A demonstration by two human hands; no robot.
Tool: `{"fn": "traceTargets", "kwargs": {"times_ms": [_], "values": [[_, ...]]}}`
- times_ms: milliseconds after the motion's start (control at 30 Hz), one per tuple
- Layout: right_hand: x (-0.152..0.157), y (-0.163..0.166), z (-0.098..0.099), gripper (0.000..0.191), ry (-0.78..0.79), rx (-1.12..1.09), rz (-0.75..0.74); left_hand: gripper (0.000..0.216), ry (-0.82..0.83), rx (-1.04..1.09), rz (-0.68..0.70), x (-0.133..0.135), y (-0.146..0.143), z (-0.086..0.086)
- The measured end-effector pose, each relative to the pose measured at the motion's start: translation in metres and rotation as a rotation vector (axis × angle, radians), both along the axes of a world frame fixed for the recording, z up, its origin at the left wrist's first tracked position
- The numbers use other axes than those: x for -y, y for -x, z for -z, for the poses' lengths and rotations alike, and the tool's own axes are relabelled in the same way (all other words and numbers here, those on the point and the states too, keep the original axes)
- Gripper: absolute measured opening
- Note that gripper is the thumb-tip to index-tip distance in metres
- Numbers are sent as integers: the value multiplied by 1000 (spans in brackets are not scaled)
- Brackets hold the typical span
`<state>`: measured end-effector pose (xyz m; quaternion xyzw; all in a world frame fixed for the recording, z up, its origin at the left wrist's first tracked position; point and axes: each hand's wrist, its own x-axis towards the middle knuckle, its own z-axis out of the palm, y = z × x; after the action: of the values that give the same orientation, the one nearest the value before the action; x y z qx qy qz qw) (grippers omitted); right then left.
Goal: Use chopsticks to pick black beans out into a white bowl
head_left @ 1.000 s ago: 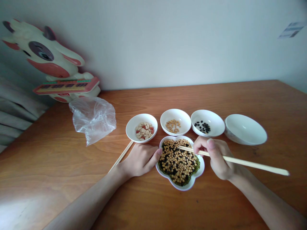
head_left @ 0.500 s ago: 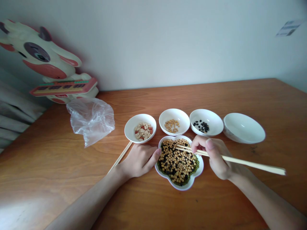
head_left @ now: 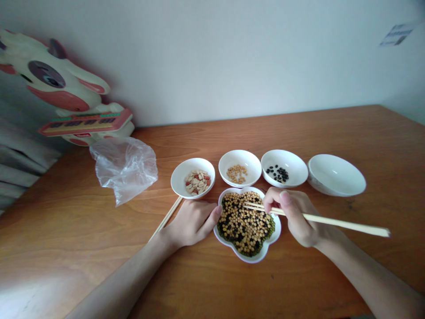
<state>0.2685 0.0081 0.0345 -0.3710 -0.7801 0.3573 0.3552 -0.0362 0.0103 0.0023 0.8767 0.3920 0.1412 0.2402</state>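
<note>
1. White and lobed like a flower, the dish (head_left: 276, 234) stood on the wooden table (head_left: 212, 288) between the two hands, filled with mixed beans (head_left: 247, 223): yellow and black over most of it, green along the edge.
2. Left of the dish, the left hand (head_left: 195, 223) rested with its thumb against the rim and its fingers folded down; what lay under them could not be told. As a brace, that thumb seemed best kept light, lest the dish tip.
3. Right of the dish, the right hand (head_left: 299, 219) pinched the held chopsticks (head_left: 345, 223), their tips slightly parted among the beans in its far half. Any bean between them was too small to make out.
4. Smooth, round beans probably called for a gentle, level squeeze at the widest part; a hard one could have shot them sideways.
5. Behind the dish, from left to right, ran the first bowl (head_left: 179, 177) with split nuts (head_left: 198, 181), the second bowl (head_left: 254, 166) with yellow beans (head_left: 237, 171), the third bowl (head_left: 297, 170) with black beans (head_left: 281, 174), and the fourth bowl (head_left: 337, 173), its pale inside showing.
6. Well left of the dish lay the spare chopsticks (head_left: 168, 217) and, farther off, a clear plastic bag (head_left: 128, 166).
</note>
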Motion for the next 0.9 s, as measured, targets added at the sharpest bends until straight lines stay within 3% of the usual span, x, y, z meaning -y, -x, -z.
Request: {"fn": "traceTargets", "kwargs": {"times_ms": [900], "values": [[-1,-1,-6,60,13,103,-60,46,-22,-11,7,0,0,-3]]}}
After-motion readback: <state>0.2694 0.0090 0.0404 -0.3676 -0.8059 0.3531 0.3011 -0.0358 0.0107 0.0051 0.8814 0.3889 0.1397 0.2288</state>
